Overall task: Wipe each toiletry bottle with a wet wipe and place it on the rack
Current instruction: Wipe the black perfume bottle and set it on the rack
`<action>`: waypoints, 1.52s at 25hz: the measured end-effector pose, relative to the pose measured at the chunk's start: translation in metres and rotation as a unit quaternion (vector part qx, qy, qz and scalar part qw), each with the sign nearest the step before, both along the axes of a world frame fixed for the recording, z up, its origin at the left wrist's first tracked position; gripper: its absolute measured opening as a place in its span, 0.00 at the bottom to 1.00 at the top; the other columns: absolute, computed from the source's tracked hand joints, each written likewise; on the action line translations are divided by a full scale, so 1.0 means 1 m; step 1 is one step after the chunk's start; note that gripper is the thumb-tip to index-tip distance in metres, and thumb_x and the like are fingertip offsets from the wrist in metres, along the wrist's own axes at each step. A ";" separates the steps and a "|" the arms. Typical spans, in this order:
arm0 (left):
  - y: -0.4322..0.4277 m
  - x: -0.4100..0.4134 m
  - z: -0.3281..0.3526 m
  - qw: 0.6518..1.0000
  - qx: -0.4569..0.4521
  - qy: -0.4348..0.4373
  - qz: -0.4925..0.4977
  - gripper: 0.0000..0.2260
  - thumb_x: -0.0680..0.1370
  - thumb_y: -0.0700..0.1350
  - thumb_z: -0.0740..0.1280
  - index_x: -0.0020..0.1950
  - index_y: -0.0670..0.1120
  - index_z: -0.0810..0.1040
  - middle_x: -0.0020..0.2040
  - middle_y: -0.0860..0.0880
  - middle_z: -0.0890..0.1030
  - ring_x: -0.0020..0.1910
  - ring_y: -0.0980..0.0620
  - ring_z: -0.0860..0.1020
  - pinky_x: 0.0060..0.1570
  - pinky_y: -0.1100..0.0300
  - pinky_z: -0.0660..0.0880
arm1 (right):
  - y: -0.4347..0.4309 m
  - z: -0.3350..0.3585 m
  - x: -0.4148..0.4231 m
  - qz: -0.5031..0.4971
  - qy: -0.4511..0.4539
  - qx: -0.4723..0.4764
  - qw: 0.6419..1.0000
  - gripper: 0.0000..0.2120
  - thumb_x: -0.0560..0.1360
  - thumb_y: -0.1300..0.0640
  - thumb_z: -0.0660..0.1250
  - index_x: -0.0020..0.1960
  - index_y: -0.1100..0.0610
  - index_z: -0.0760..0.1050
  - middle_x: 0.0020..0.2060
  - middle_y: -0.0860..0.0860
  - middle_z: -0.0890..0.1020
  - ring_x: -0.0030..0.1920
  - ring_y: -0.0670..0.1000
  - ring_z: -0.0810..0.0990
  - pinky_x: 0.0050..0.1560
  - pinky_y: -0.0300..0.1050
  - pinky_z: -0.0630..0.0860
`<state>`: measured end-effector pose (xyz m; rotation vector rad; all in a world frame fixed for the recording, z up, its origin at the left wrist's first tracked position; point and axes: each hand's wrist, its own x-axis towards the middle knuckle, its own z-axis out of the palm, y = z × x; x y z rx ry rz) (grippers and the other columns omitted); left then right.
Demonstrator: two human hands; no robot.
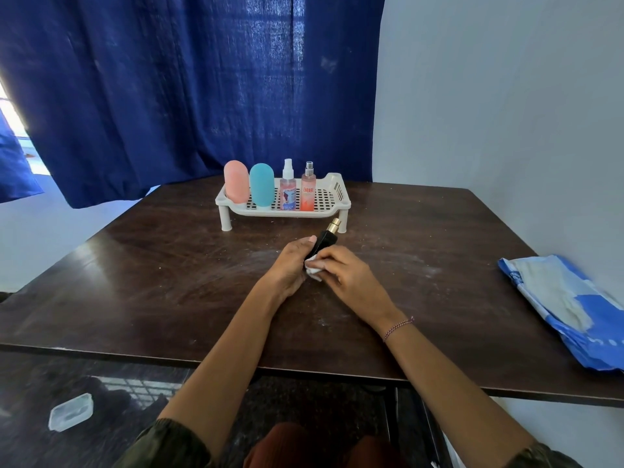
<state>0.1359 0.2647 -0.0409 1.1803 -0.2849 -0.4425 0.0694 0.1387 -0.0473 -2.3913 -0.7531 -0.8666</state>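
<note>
My left hand (291,261) grips a black bottle (323,241) with a gold cap, tilted up and to the right over the table's middle. My right hand (347,271) pinches a white wet wipe (313,267) against the bottle's lower part. Behind them stands a white perforated rack (332,197) on short legs. In it stand a pink bottle (236,185), a teal bottle (262,184), a clear pink spray bottle (288,189) and an orange spray bottle (308,190), all upright in a row.
A dark wooden table (169,265) carries everything. A blue and white wipes packet (567,305) lies at the right edge near the wall. A blue curtain (169,96) hangs behind. A clear plastic lid (70,412) lies on the floor at lower left.
</note>
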 end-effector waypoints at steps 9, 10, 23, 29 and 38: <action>-0.002 0.000 0.001 0.999 -0.047 0.023 0.014 0.13 0.83 0.42 0.52 0.51 0.40 0.75 0.43 0.43 0.79 0.39 0.52 0.78 0.37 0.62 0.79 | -0.010 0.002 0.006 -0.088 -0.019 0.111 0.990 0.12 0.72 0.66 0.69 0.54 0.61 0.79 0.48 0.52 0.78 0.50 0.46 0.77 0.53 0.38 0.76; -0.001 0.001 0.001 0.998 -0.052 0.028 0.026 0.13 0.83 0.42 0.52 0.51 0.40 0.75 0.41 0.44 0.79 0.38 0.53 0.79 0.35 0.63 0.78 | -0.008 0.001 0.005 -0.068 -0.006 0.088 0.994 0.12 0.72 0.66 0.69 0.54 0.60 0.80 0.48 0.52 0.78 0.51 0.46 0.76 0.55 0.37 0.75; -0.003 -0.001 0.001 1.000 0.004 0.026 0.001 0.10 0.83 0.40 0.52 0.46 0.42 0.69 0.41 0.43 0.77 0.37 0.51 0.77 0.34 0.61 0.78 | -0.017 0.005 0.006 -0.127 -0.028 0.155 0.979 0.12 0.72 0.65 0.70 0.55 0.62 0.79 0.47 0.52 0.78 0.48 0.44 0.76 0.50 0.32 0.75; -0.005 0.002 -0.002 0.999 0.017 -0.011 0.040 0.09 0.83 0.40 0.54 0.44 0.44 0.69 0.38 0.47 0.75 0.30 0.58 0.76 0.31 0.64 0.74 | -0.007 -0.002 0.006 -0.030 0.032 0.043 0.998 0.10 0.72 0.65 0.69 0.53 0.61 0.80 0.47 0.53 0.77 0.48 0.47 0.76 0.51 0.36 0.74; -0.005 -0.002 0.000 0.999 0.031 -0.021 0.002 0.10 0.83 0.40 0.52 0.43 0.45 0.66 0.38 0.44 0.77 0.33 0.54 0.76 0.30 0.64 0.72 | -0.018 0.007 0.006 -0.122 -0.023 0.163 0.979 0.11 0.72 0.66 0.70 0.54 0.62 0.80 0.46 0.51 0.78 0.46 0.42 0.75 0.50 0.31 0.74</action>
